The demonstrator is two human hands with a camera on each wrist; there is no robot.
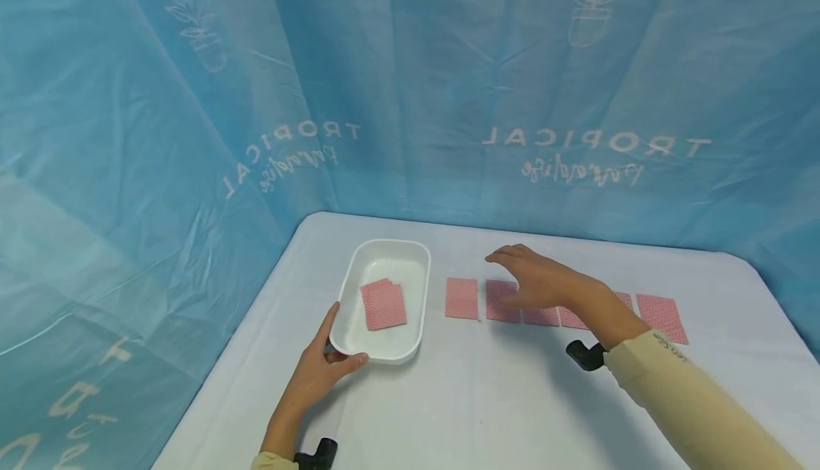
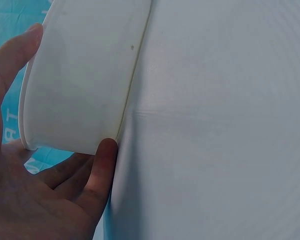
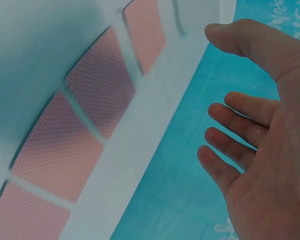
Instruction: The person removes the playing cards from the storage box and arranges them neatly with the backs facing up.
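Observation:
A white plastic tray holds a few overlapping pink-patterned cards. My left hand grips the tray by its near left corner. In the left wrist view its thumb lies at the rim, and a fingertip touches the base edge of the tray wall. To the right, several matching cards lie face down in a row, from a leftmost card to a rightmost card. Above this row hovers my right hand, fingers spread and nothing held; its forearm and palm hide parts of the middle cards.
A white cloth covers the table. Blue printed curtains hang right behind the table's far edge and along its left side. Each wrist carries a black camera mount, such as the right one.

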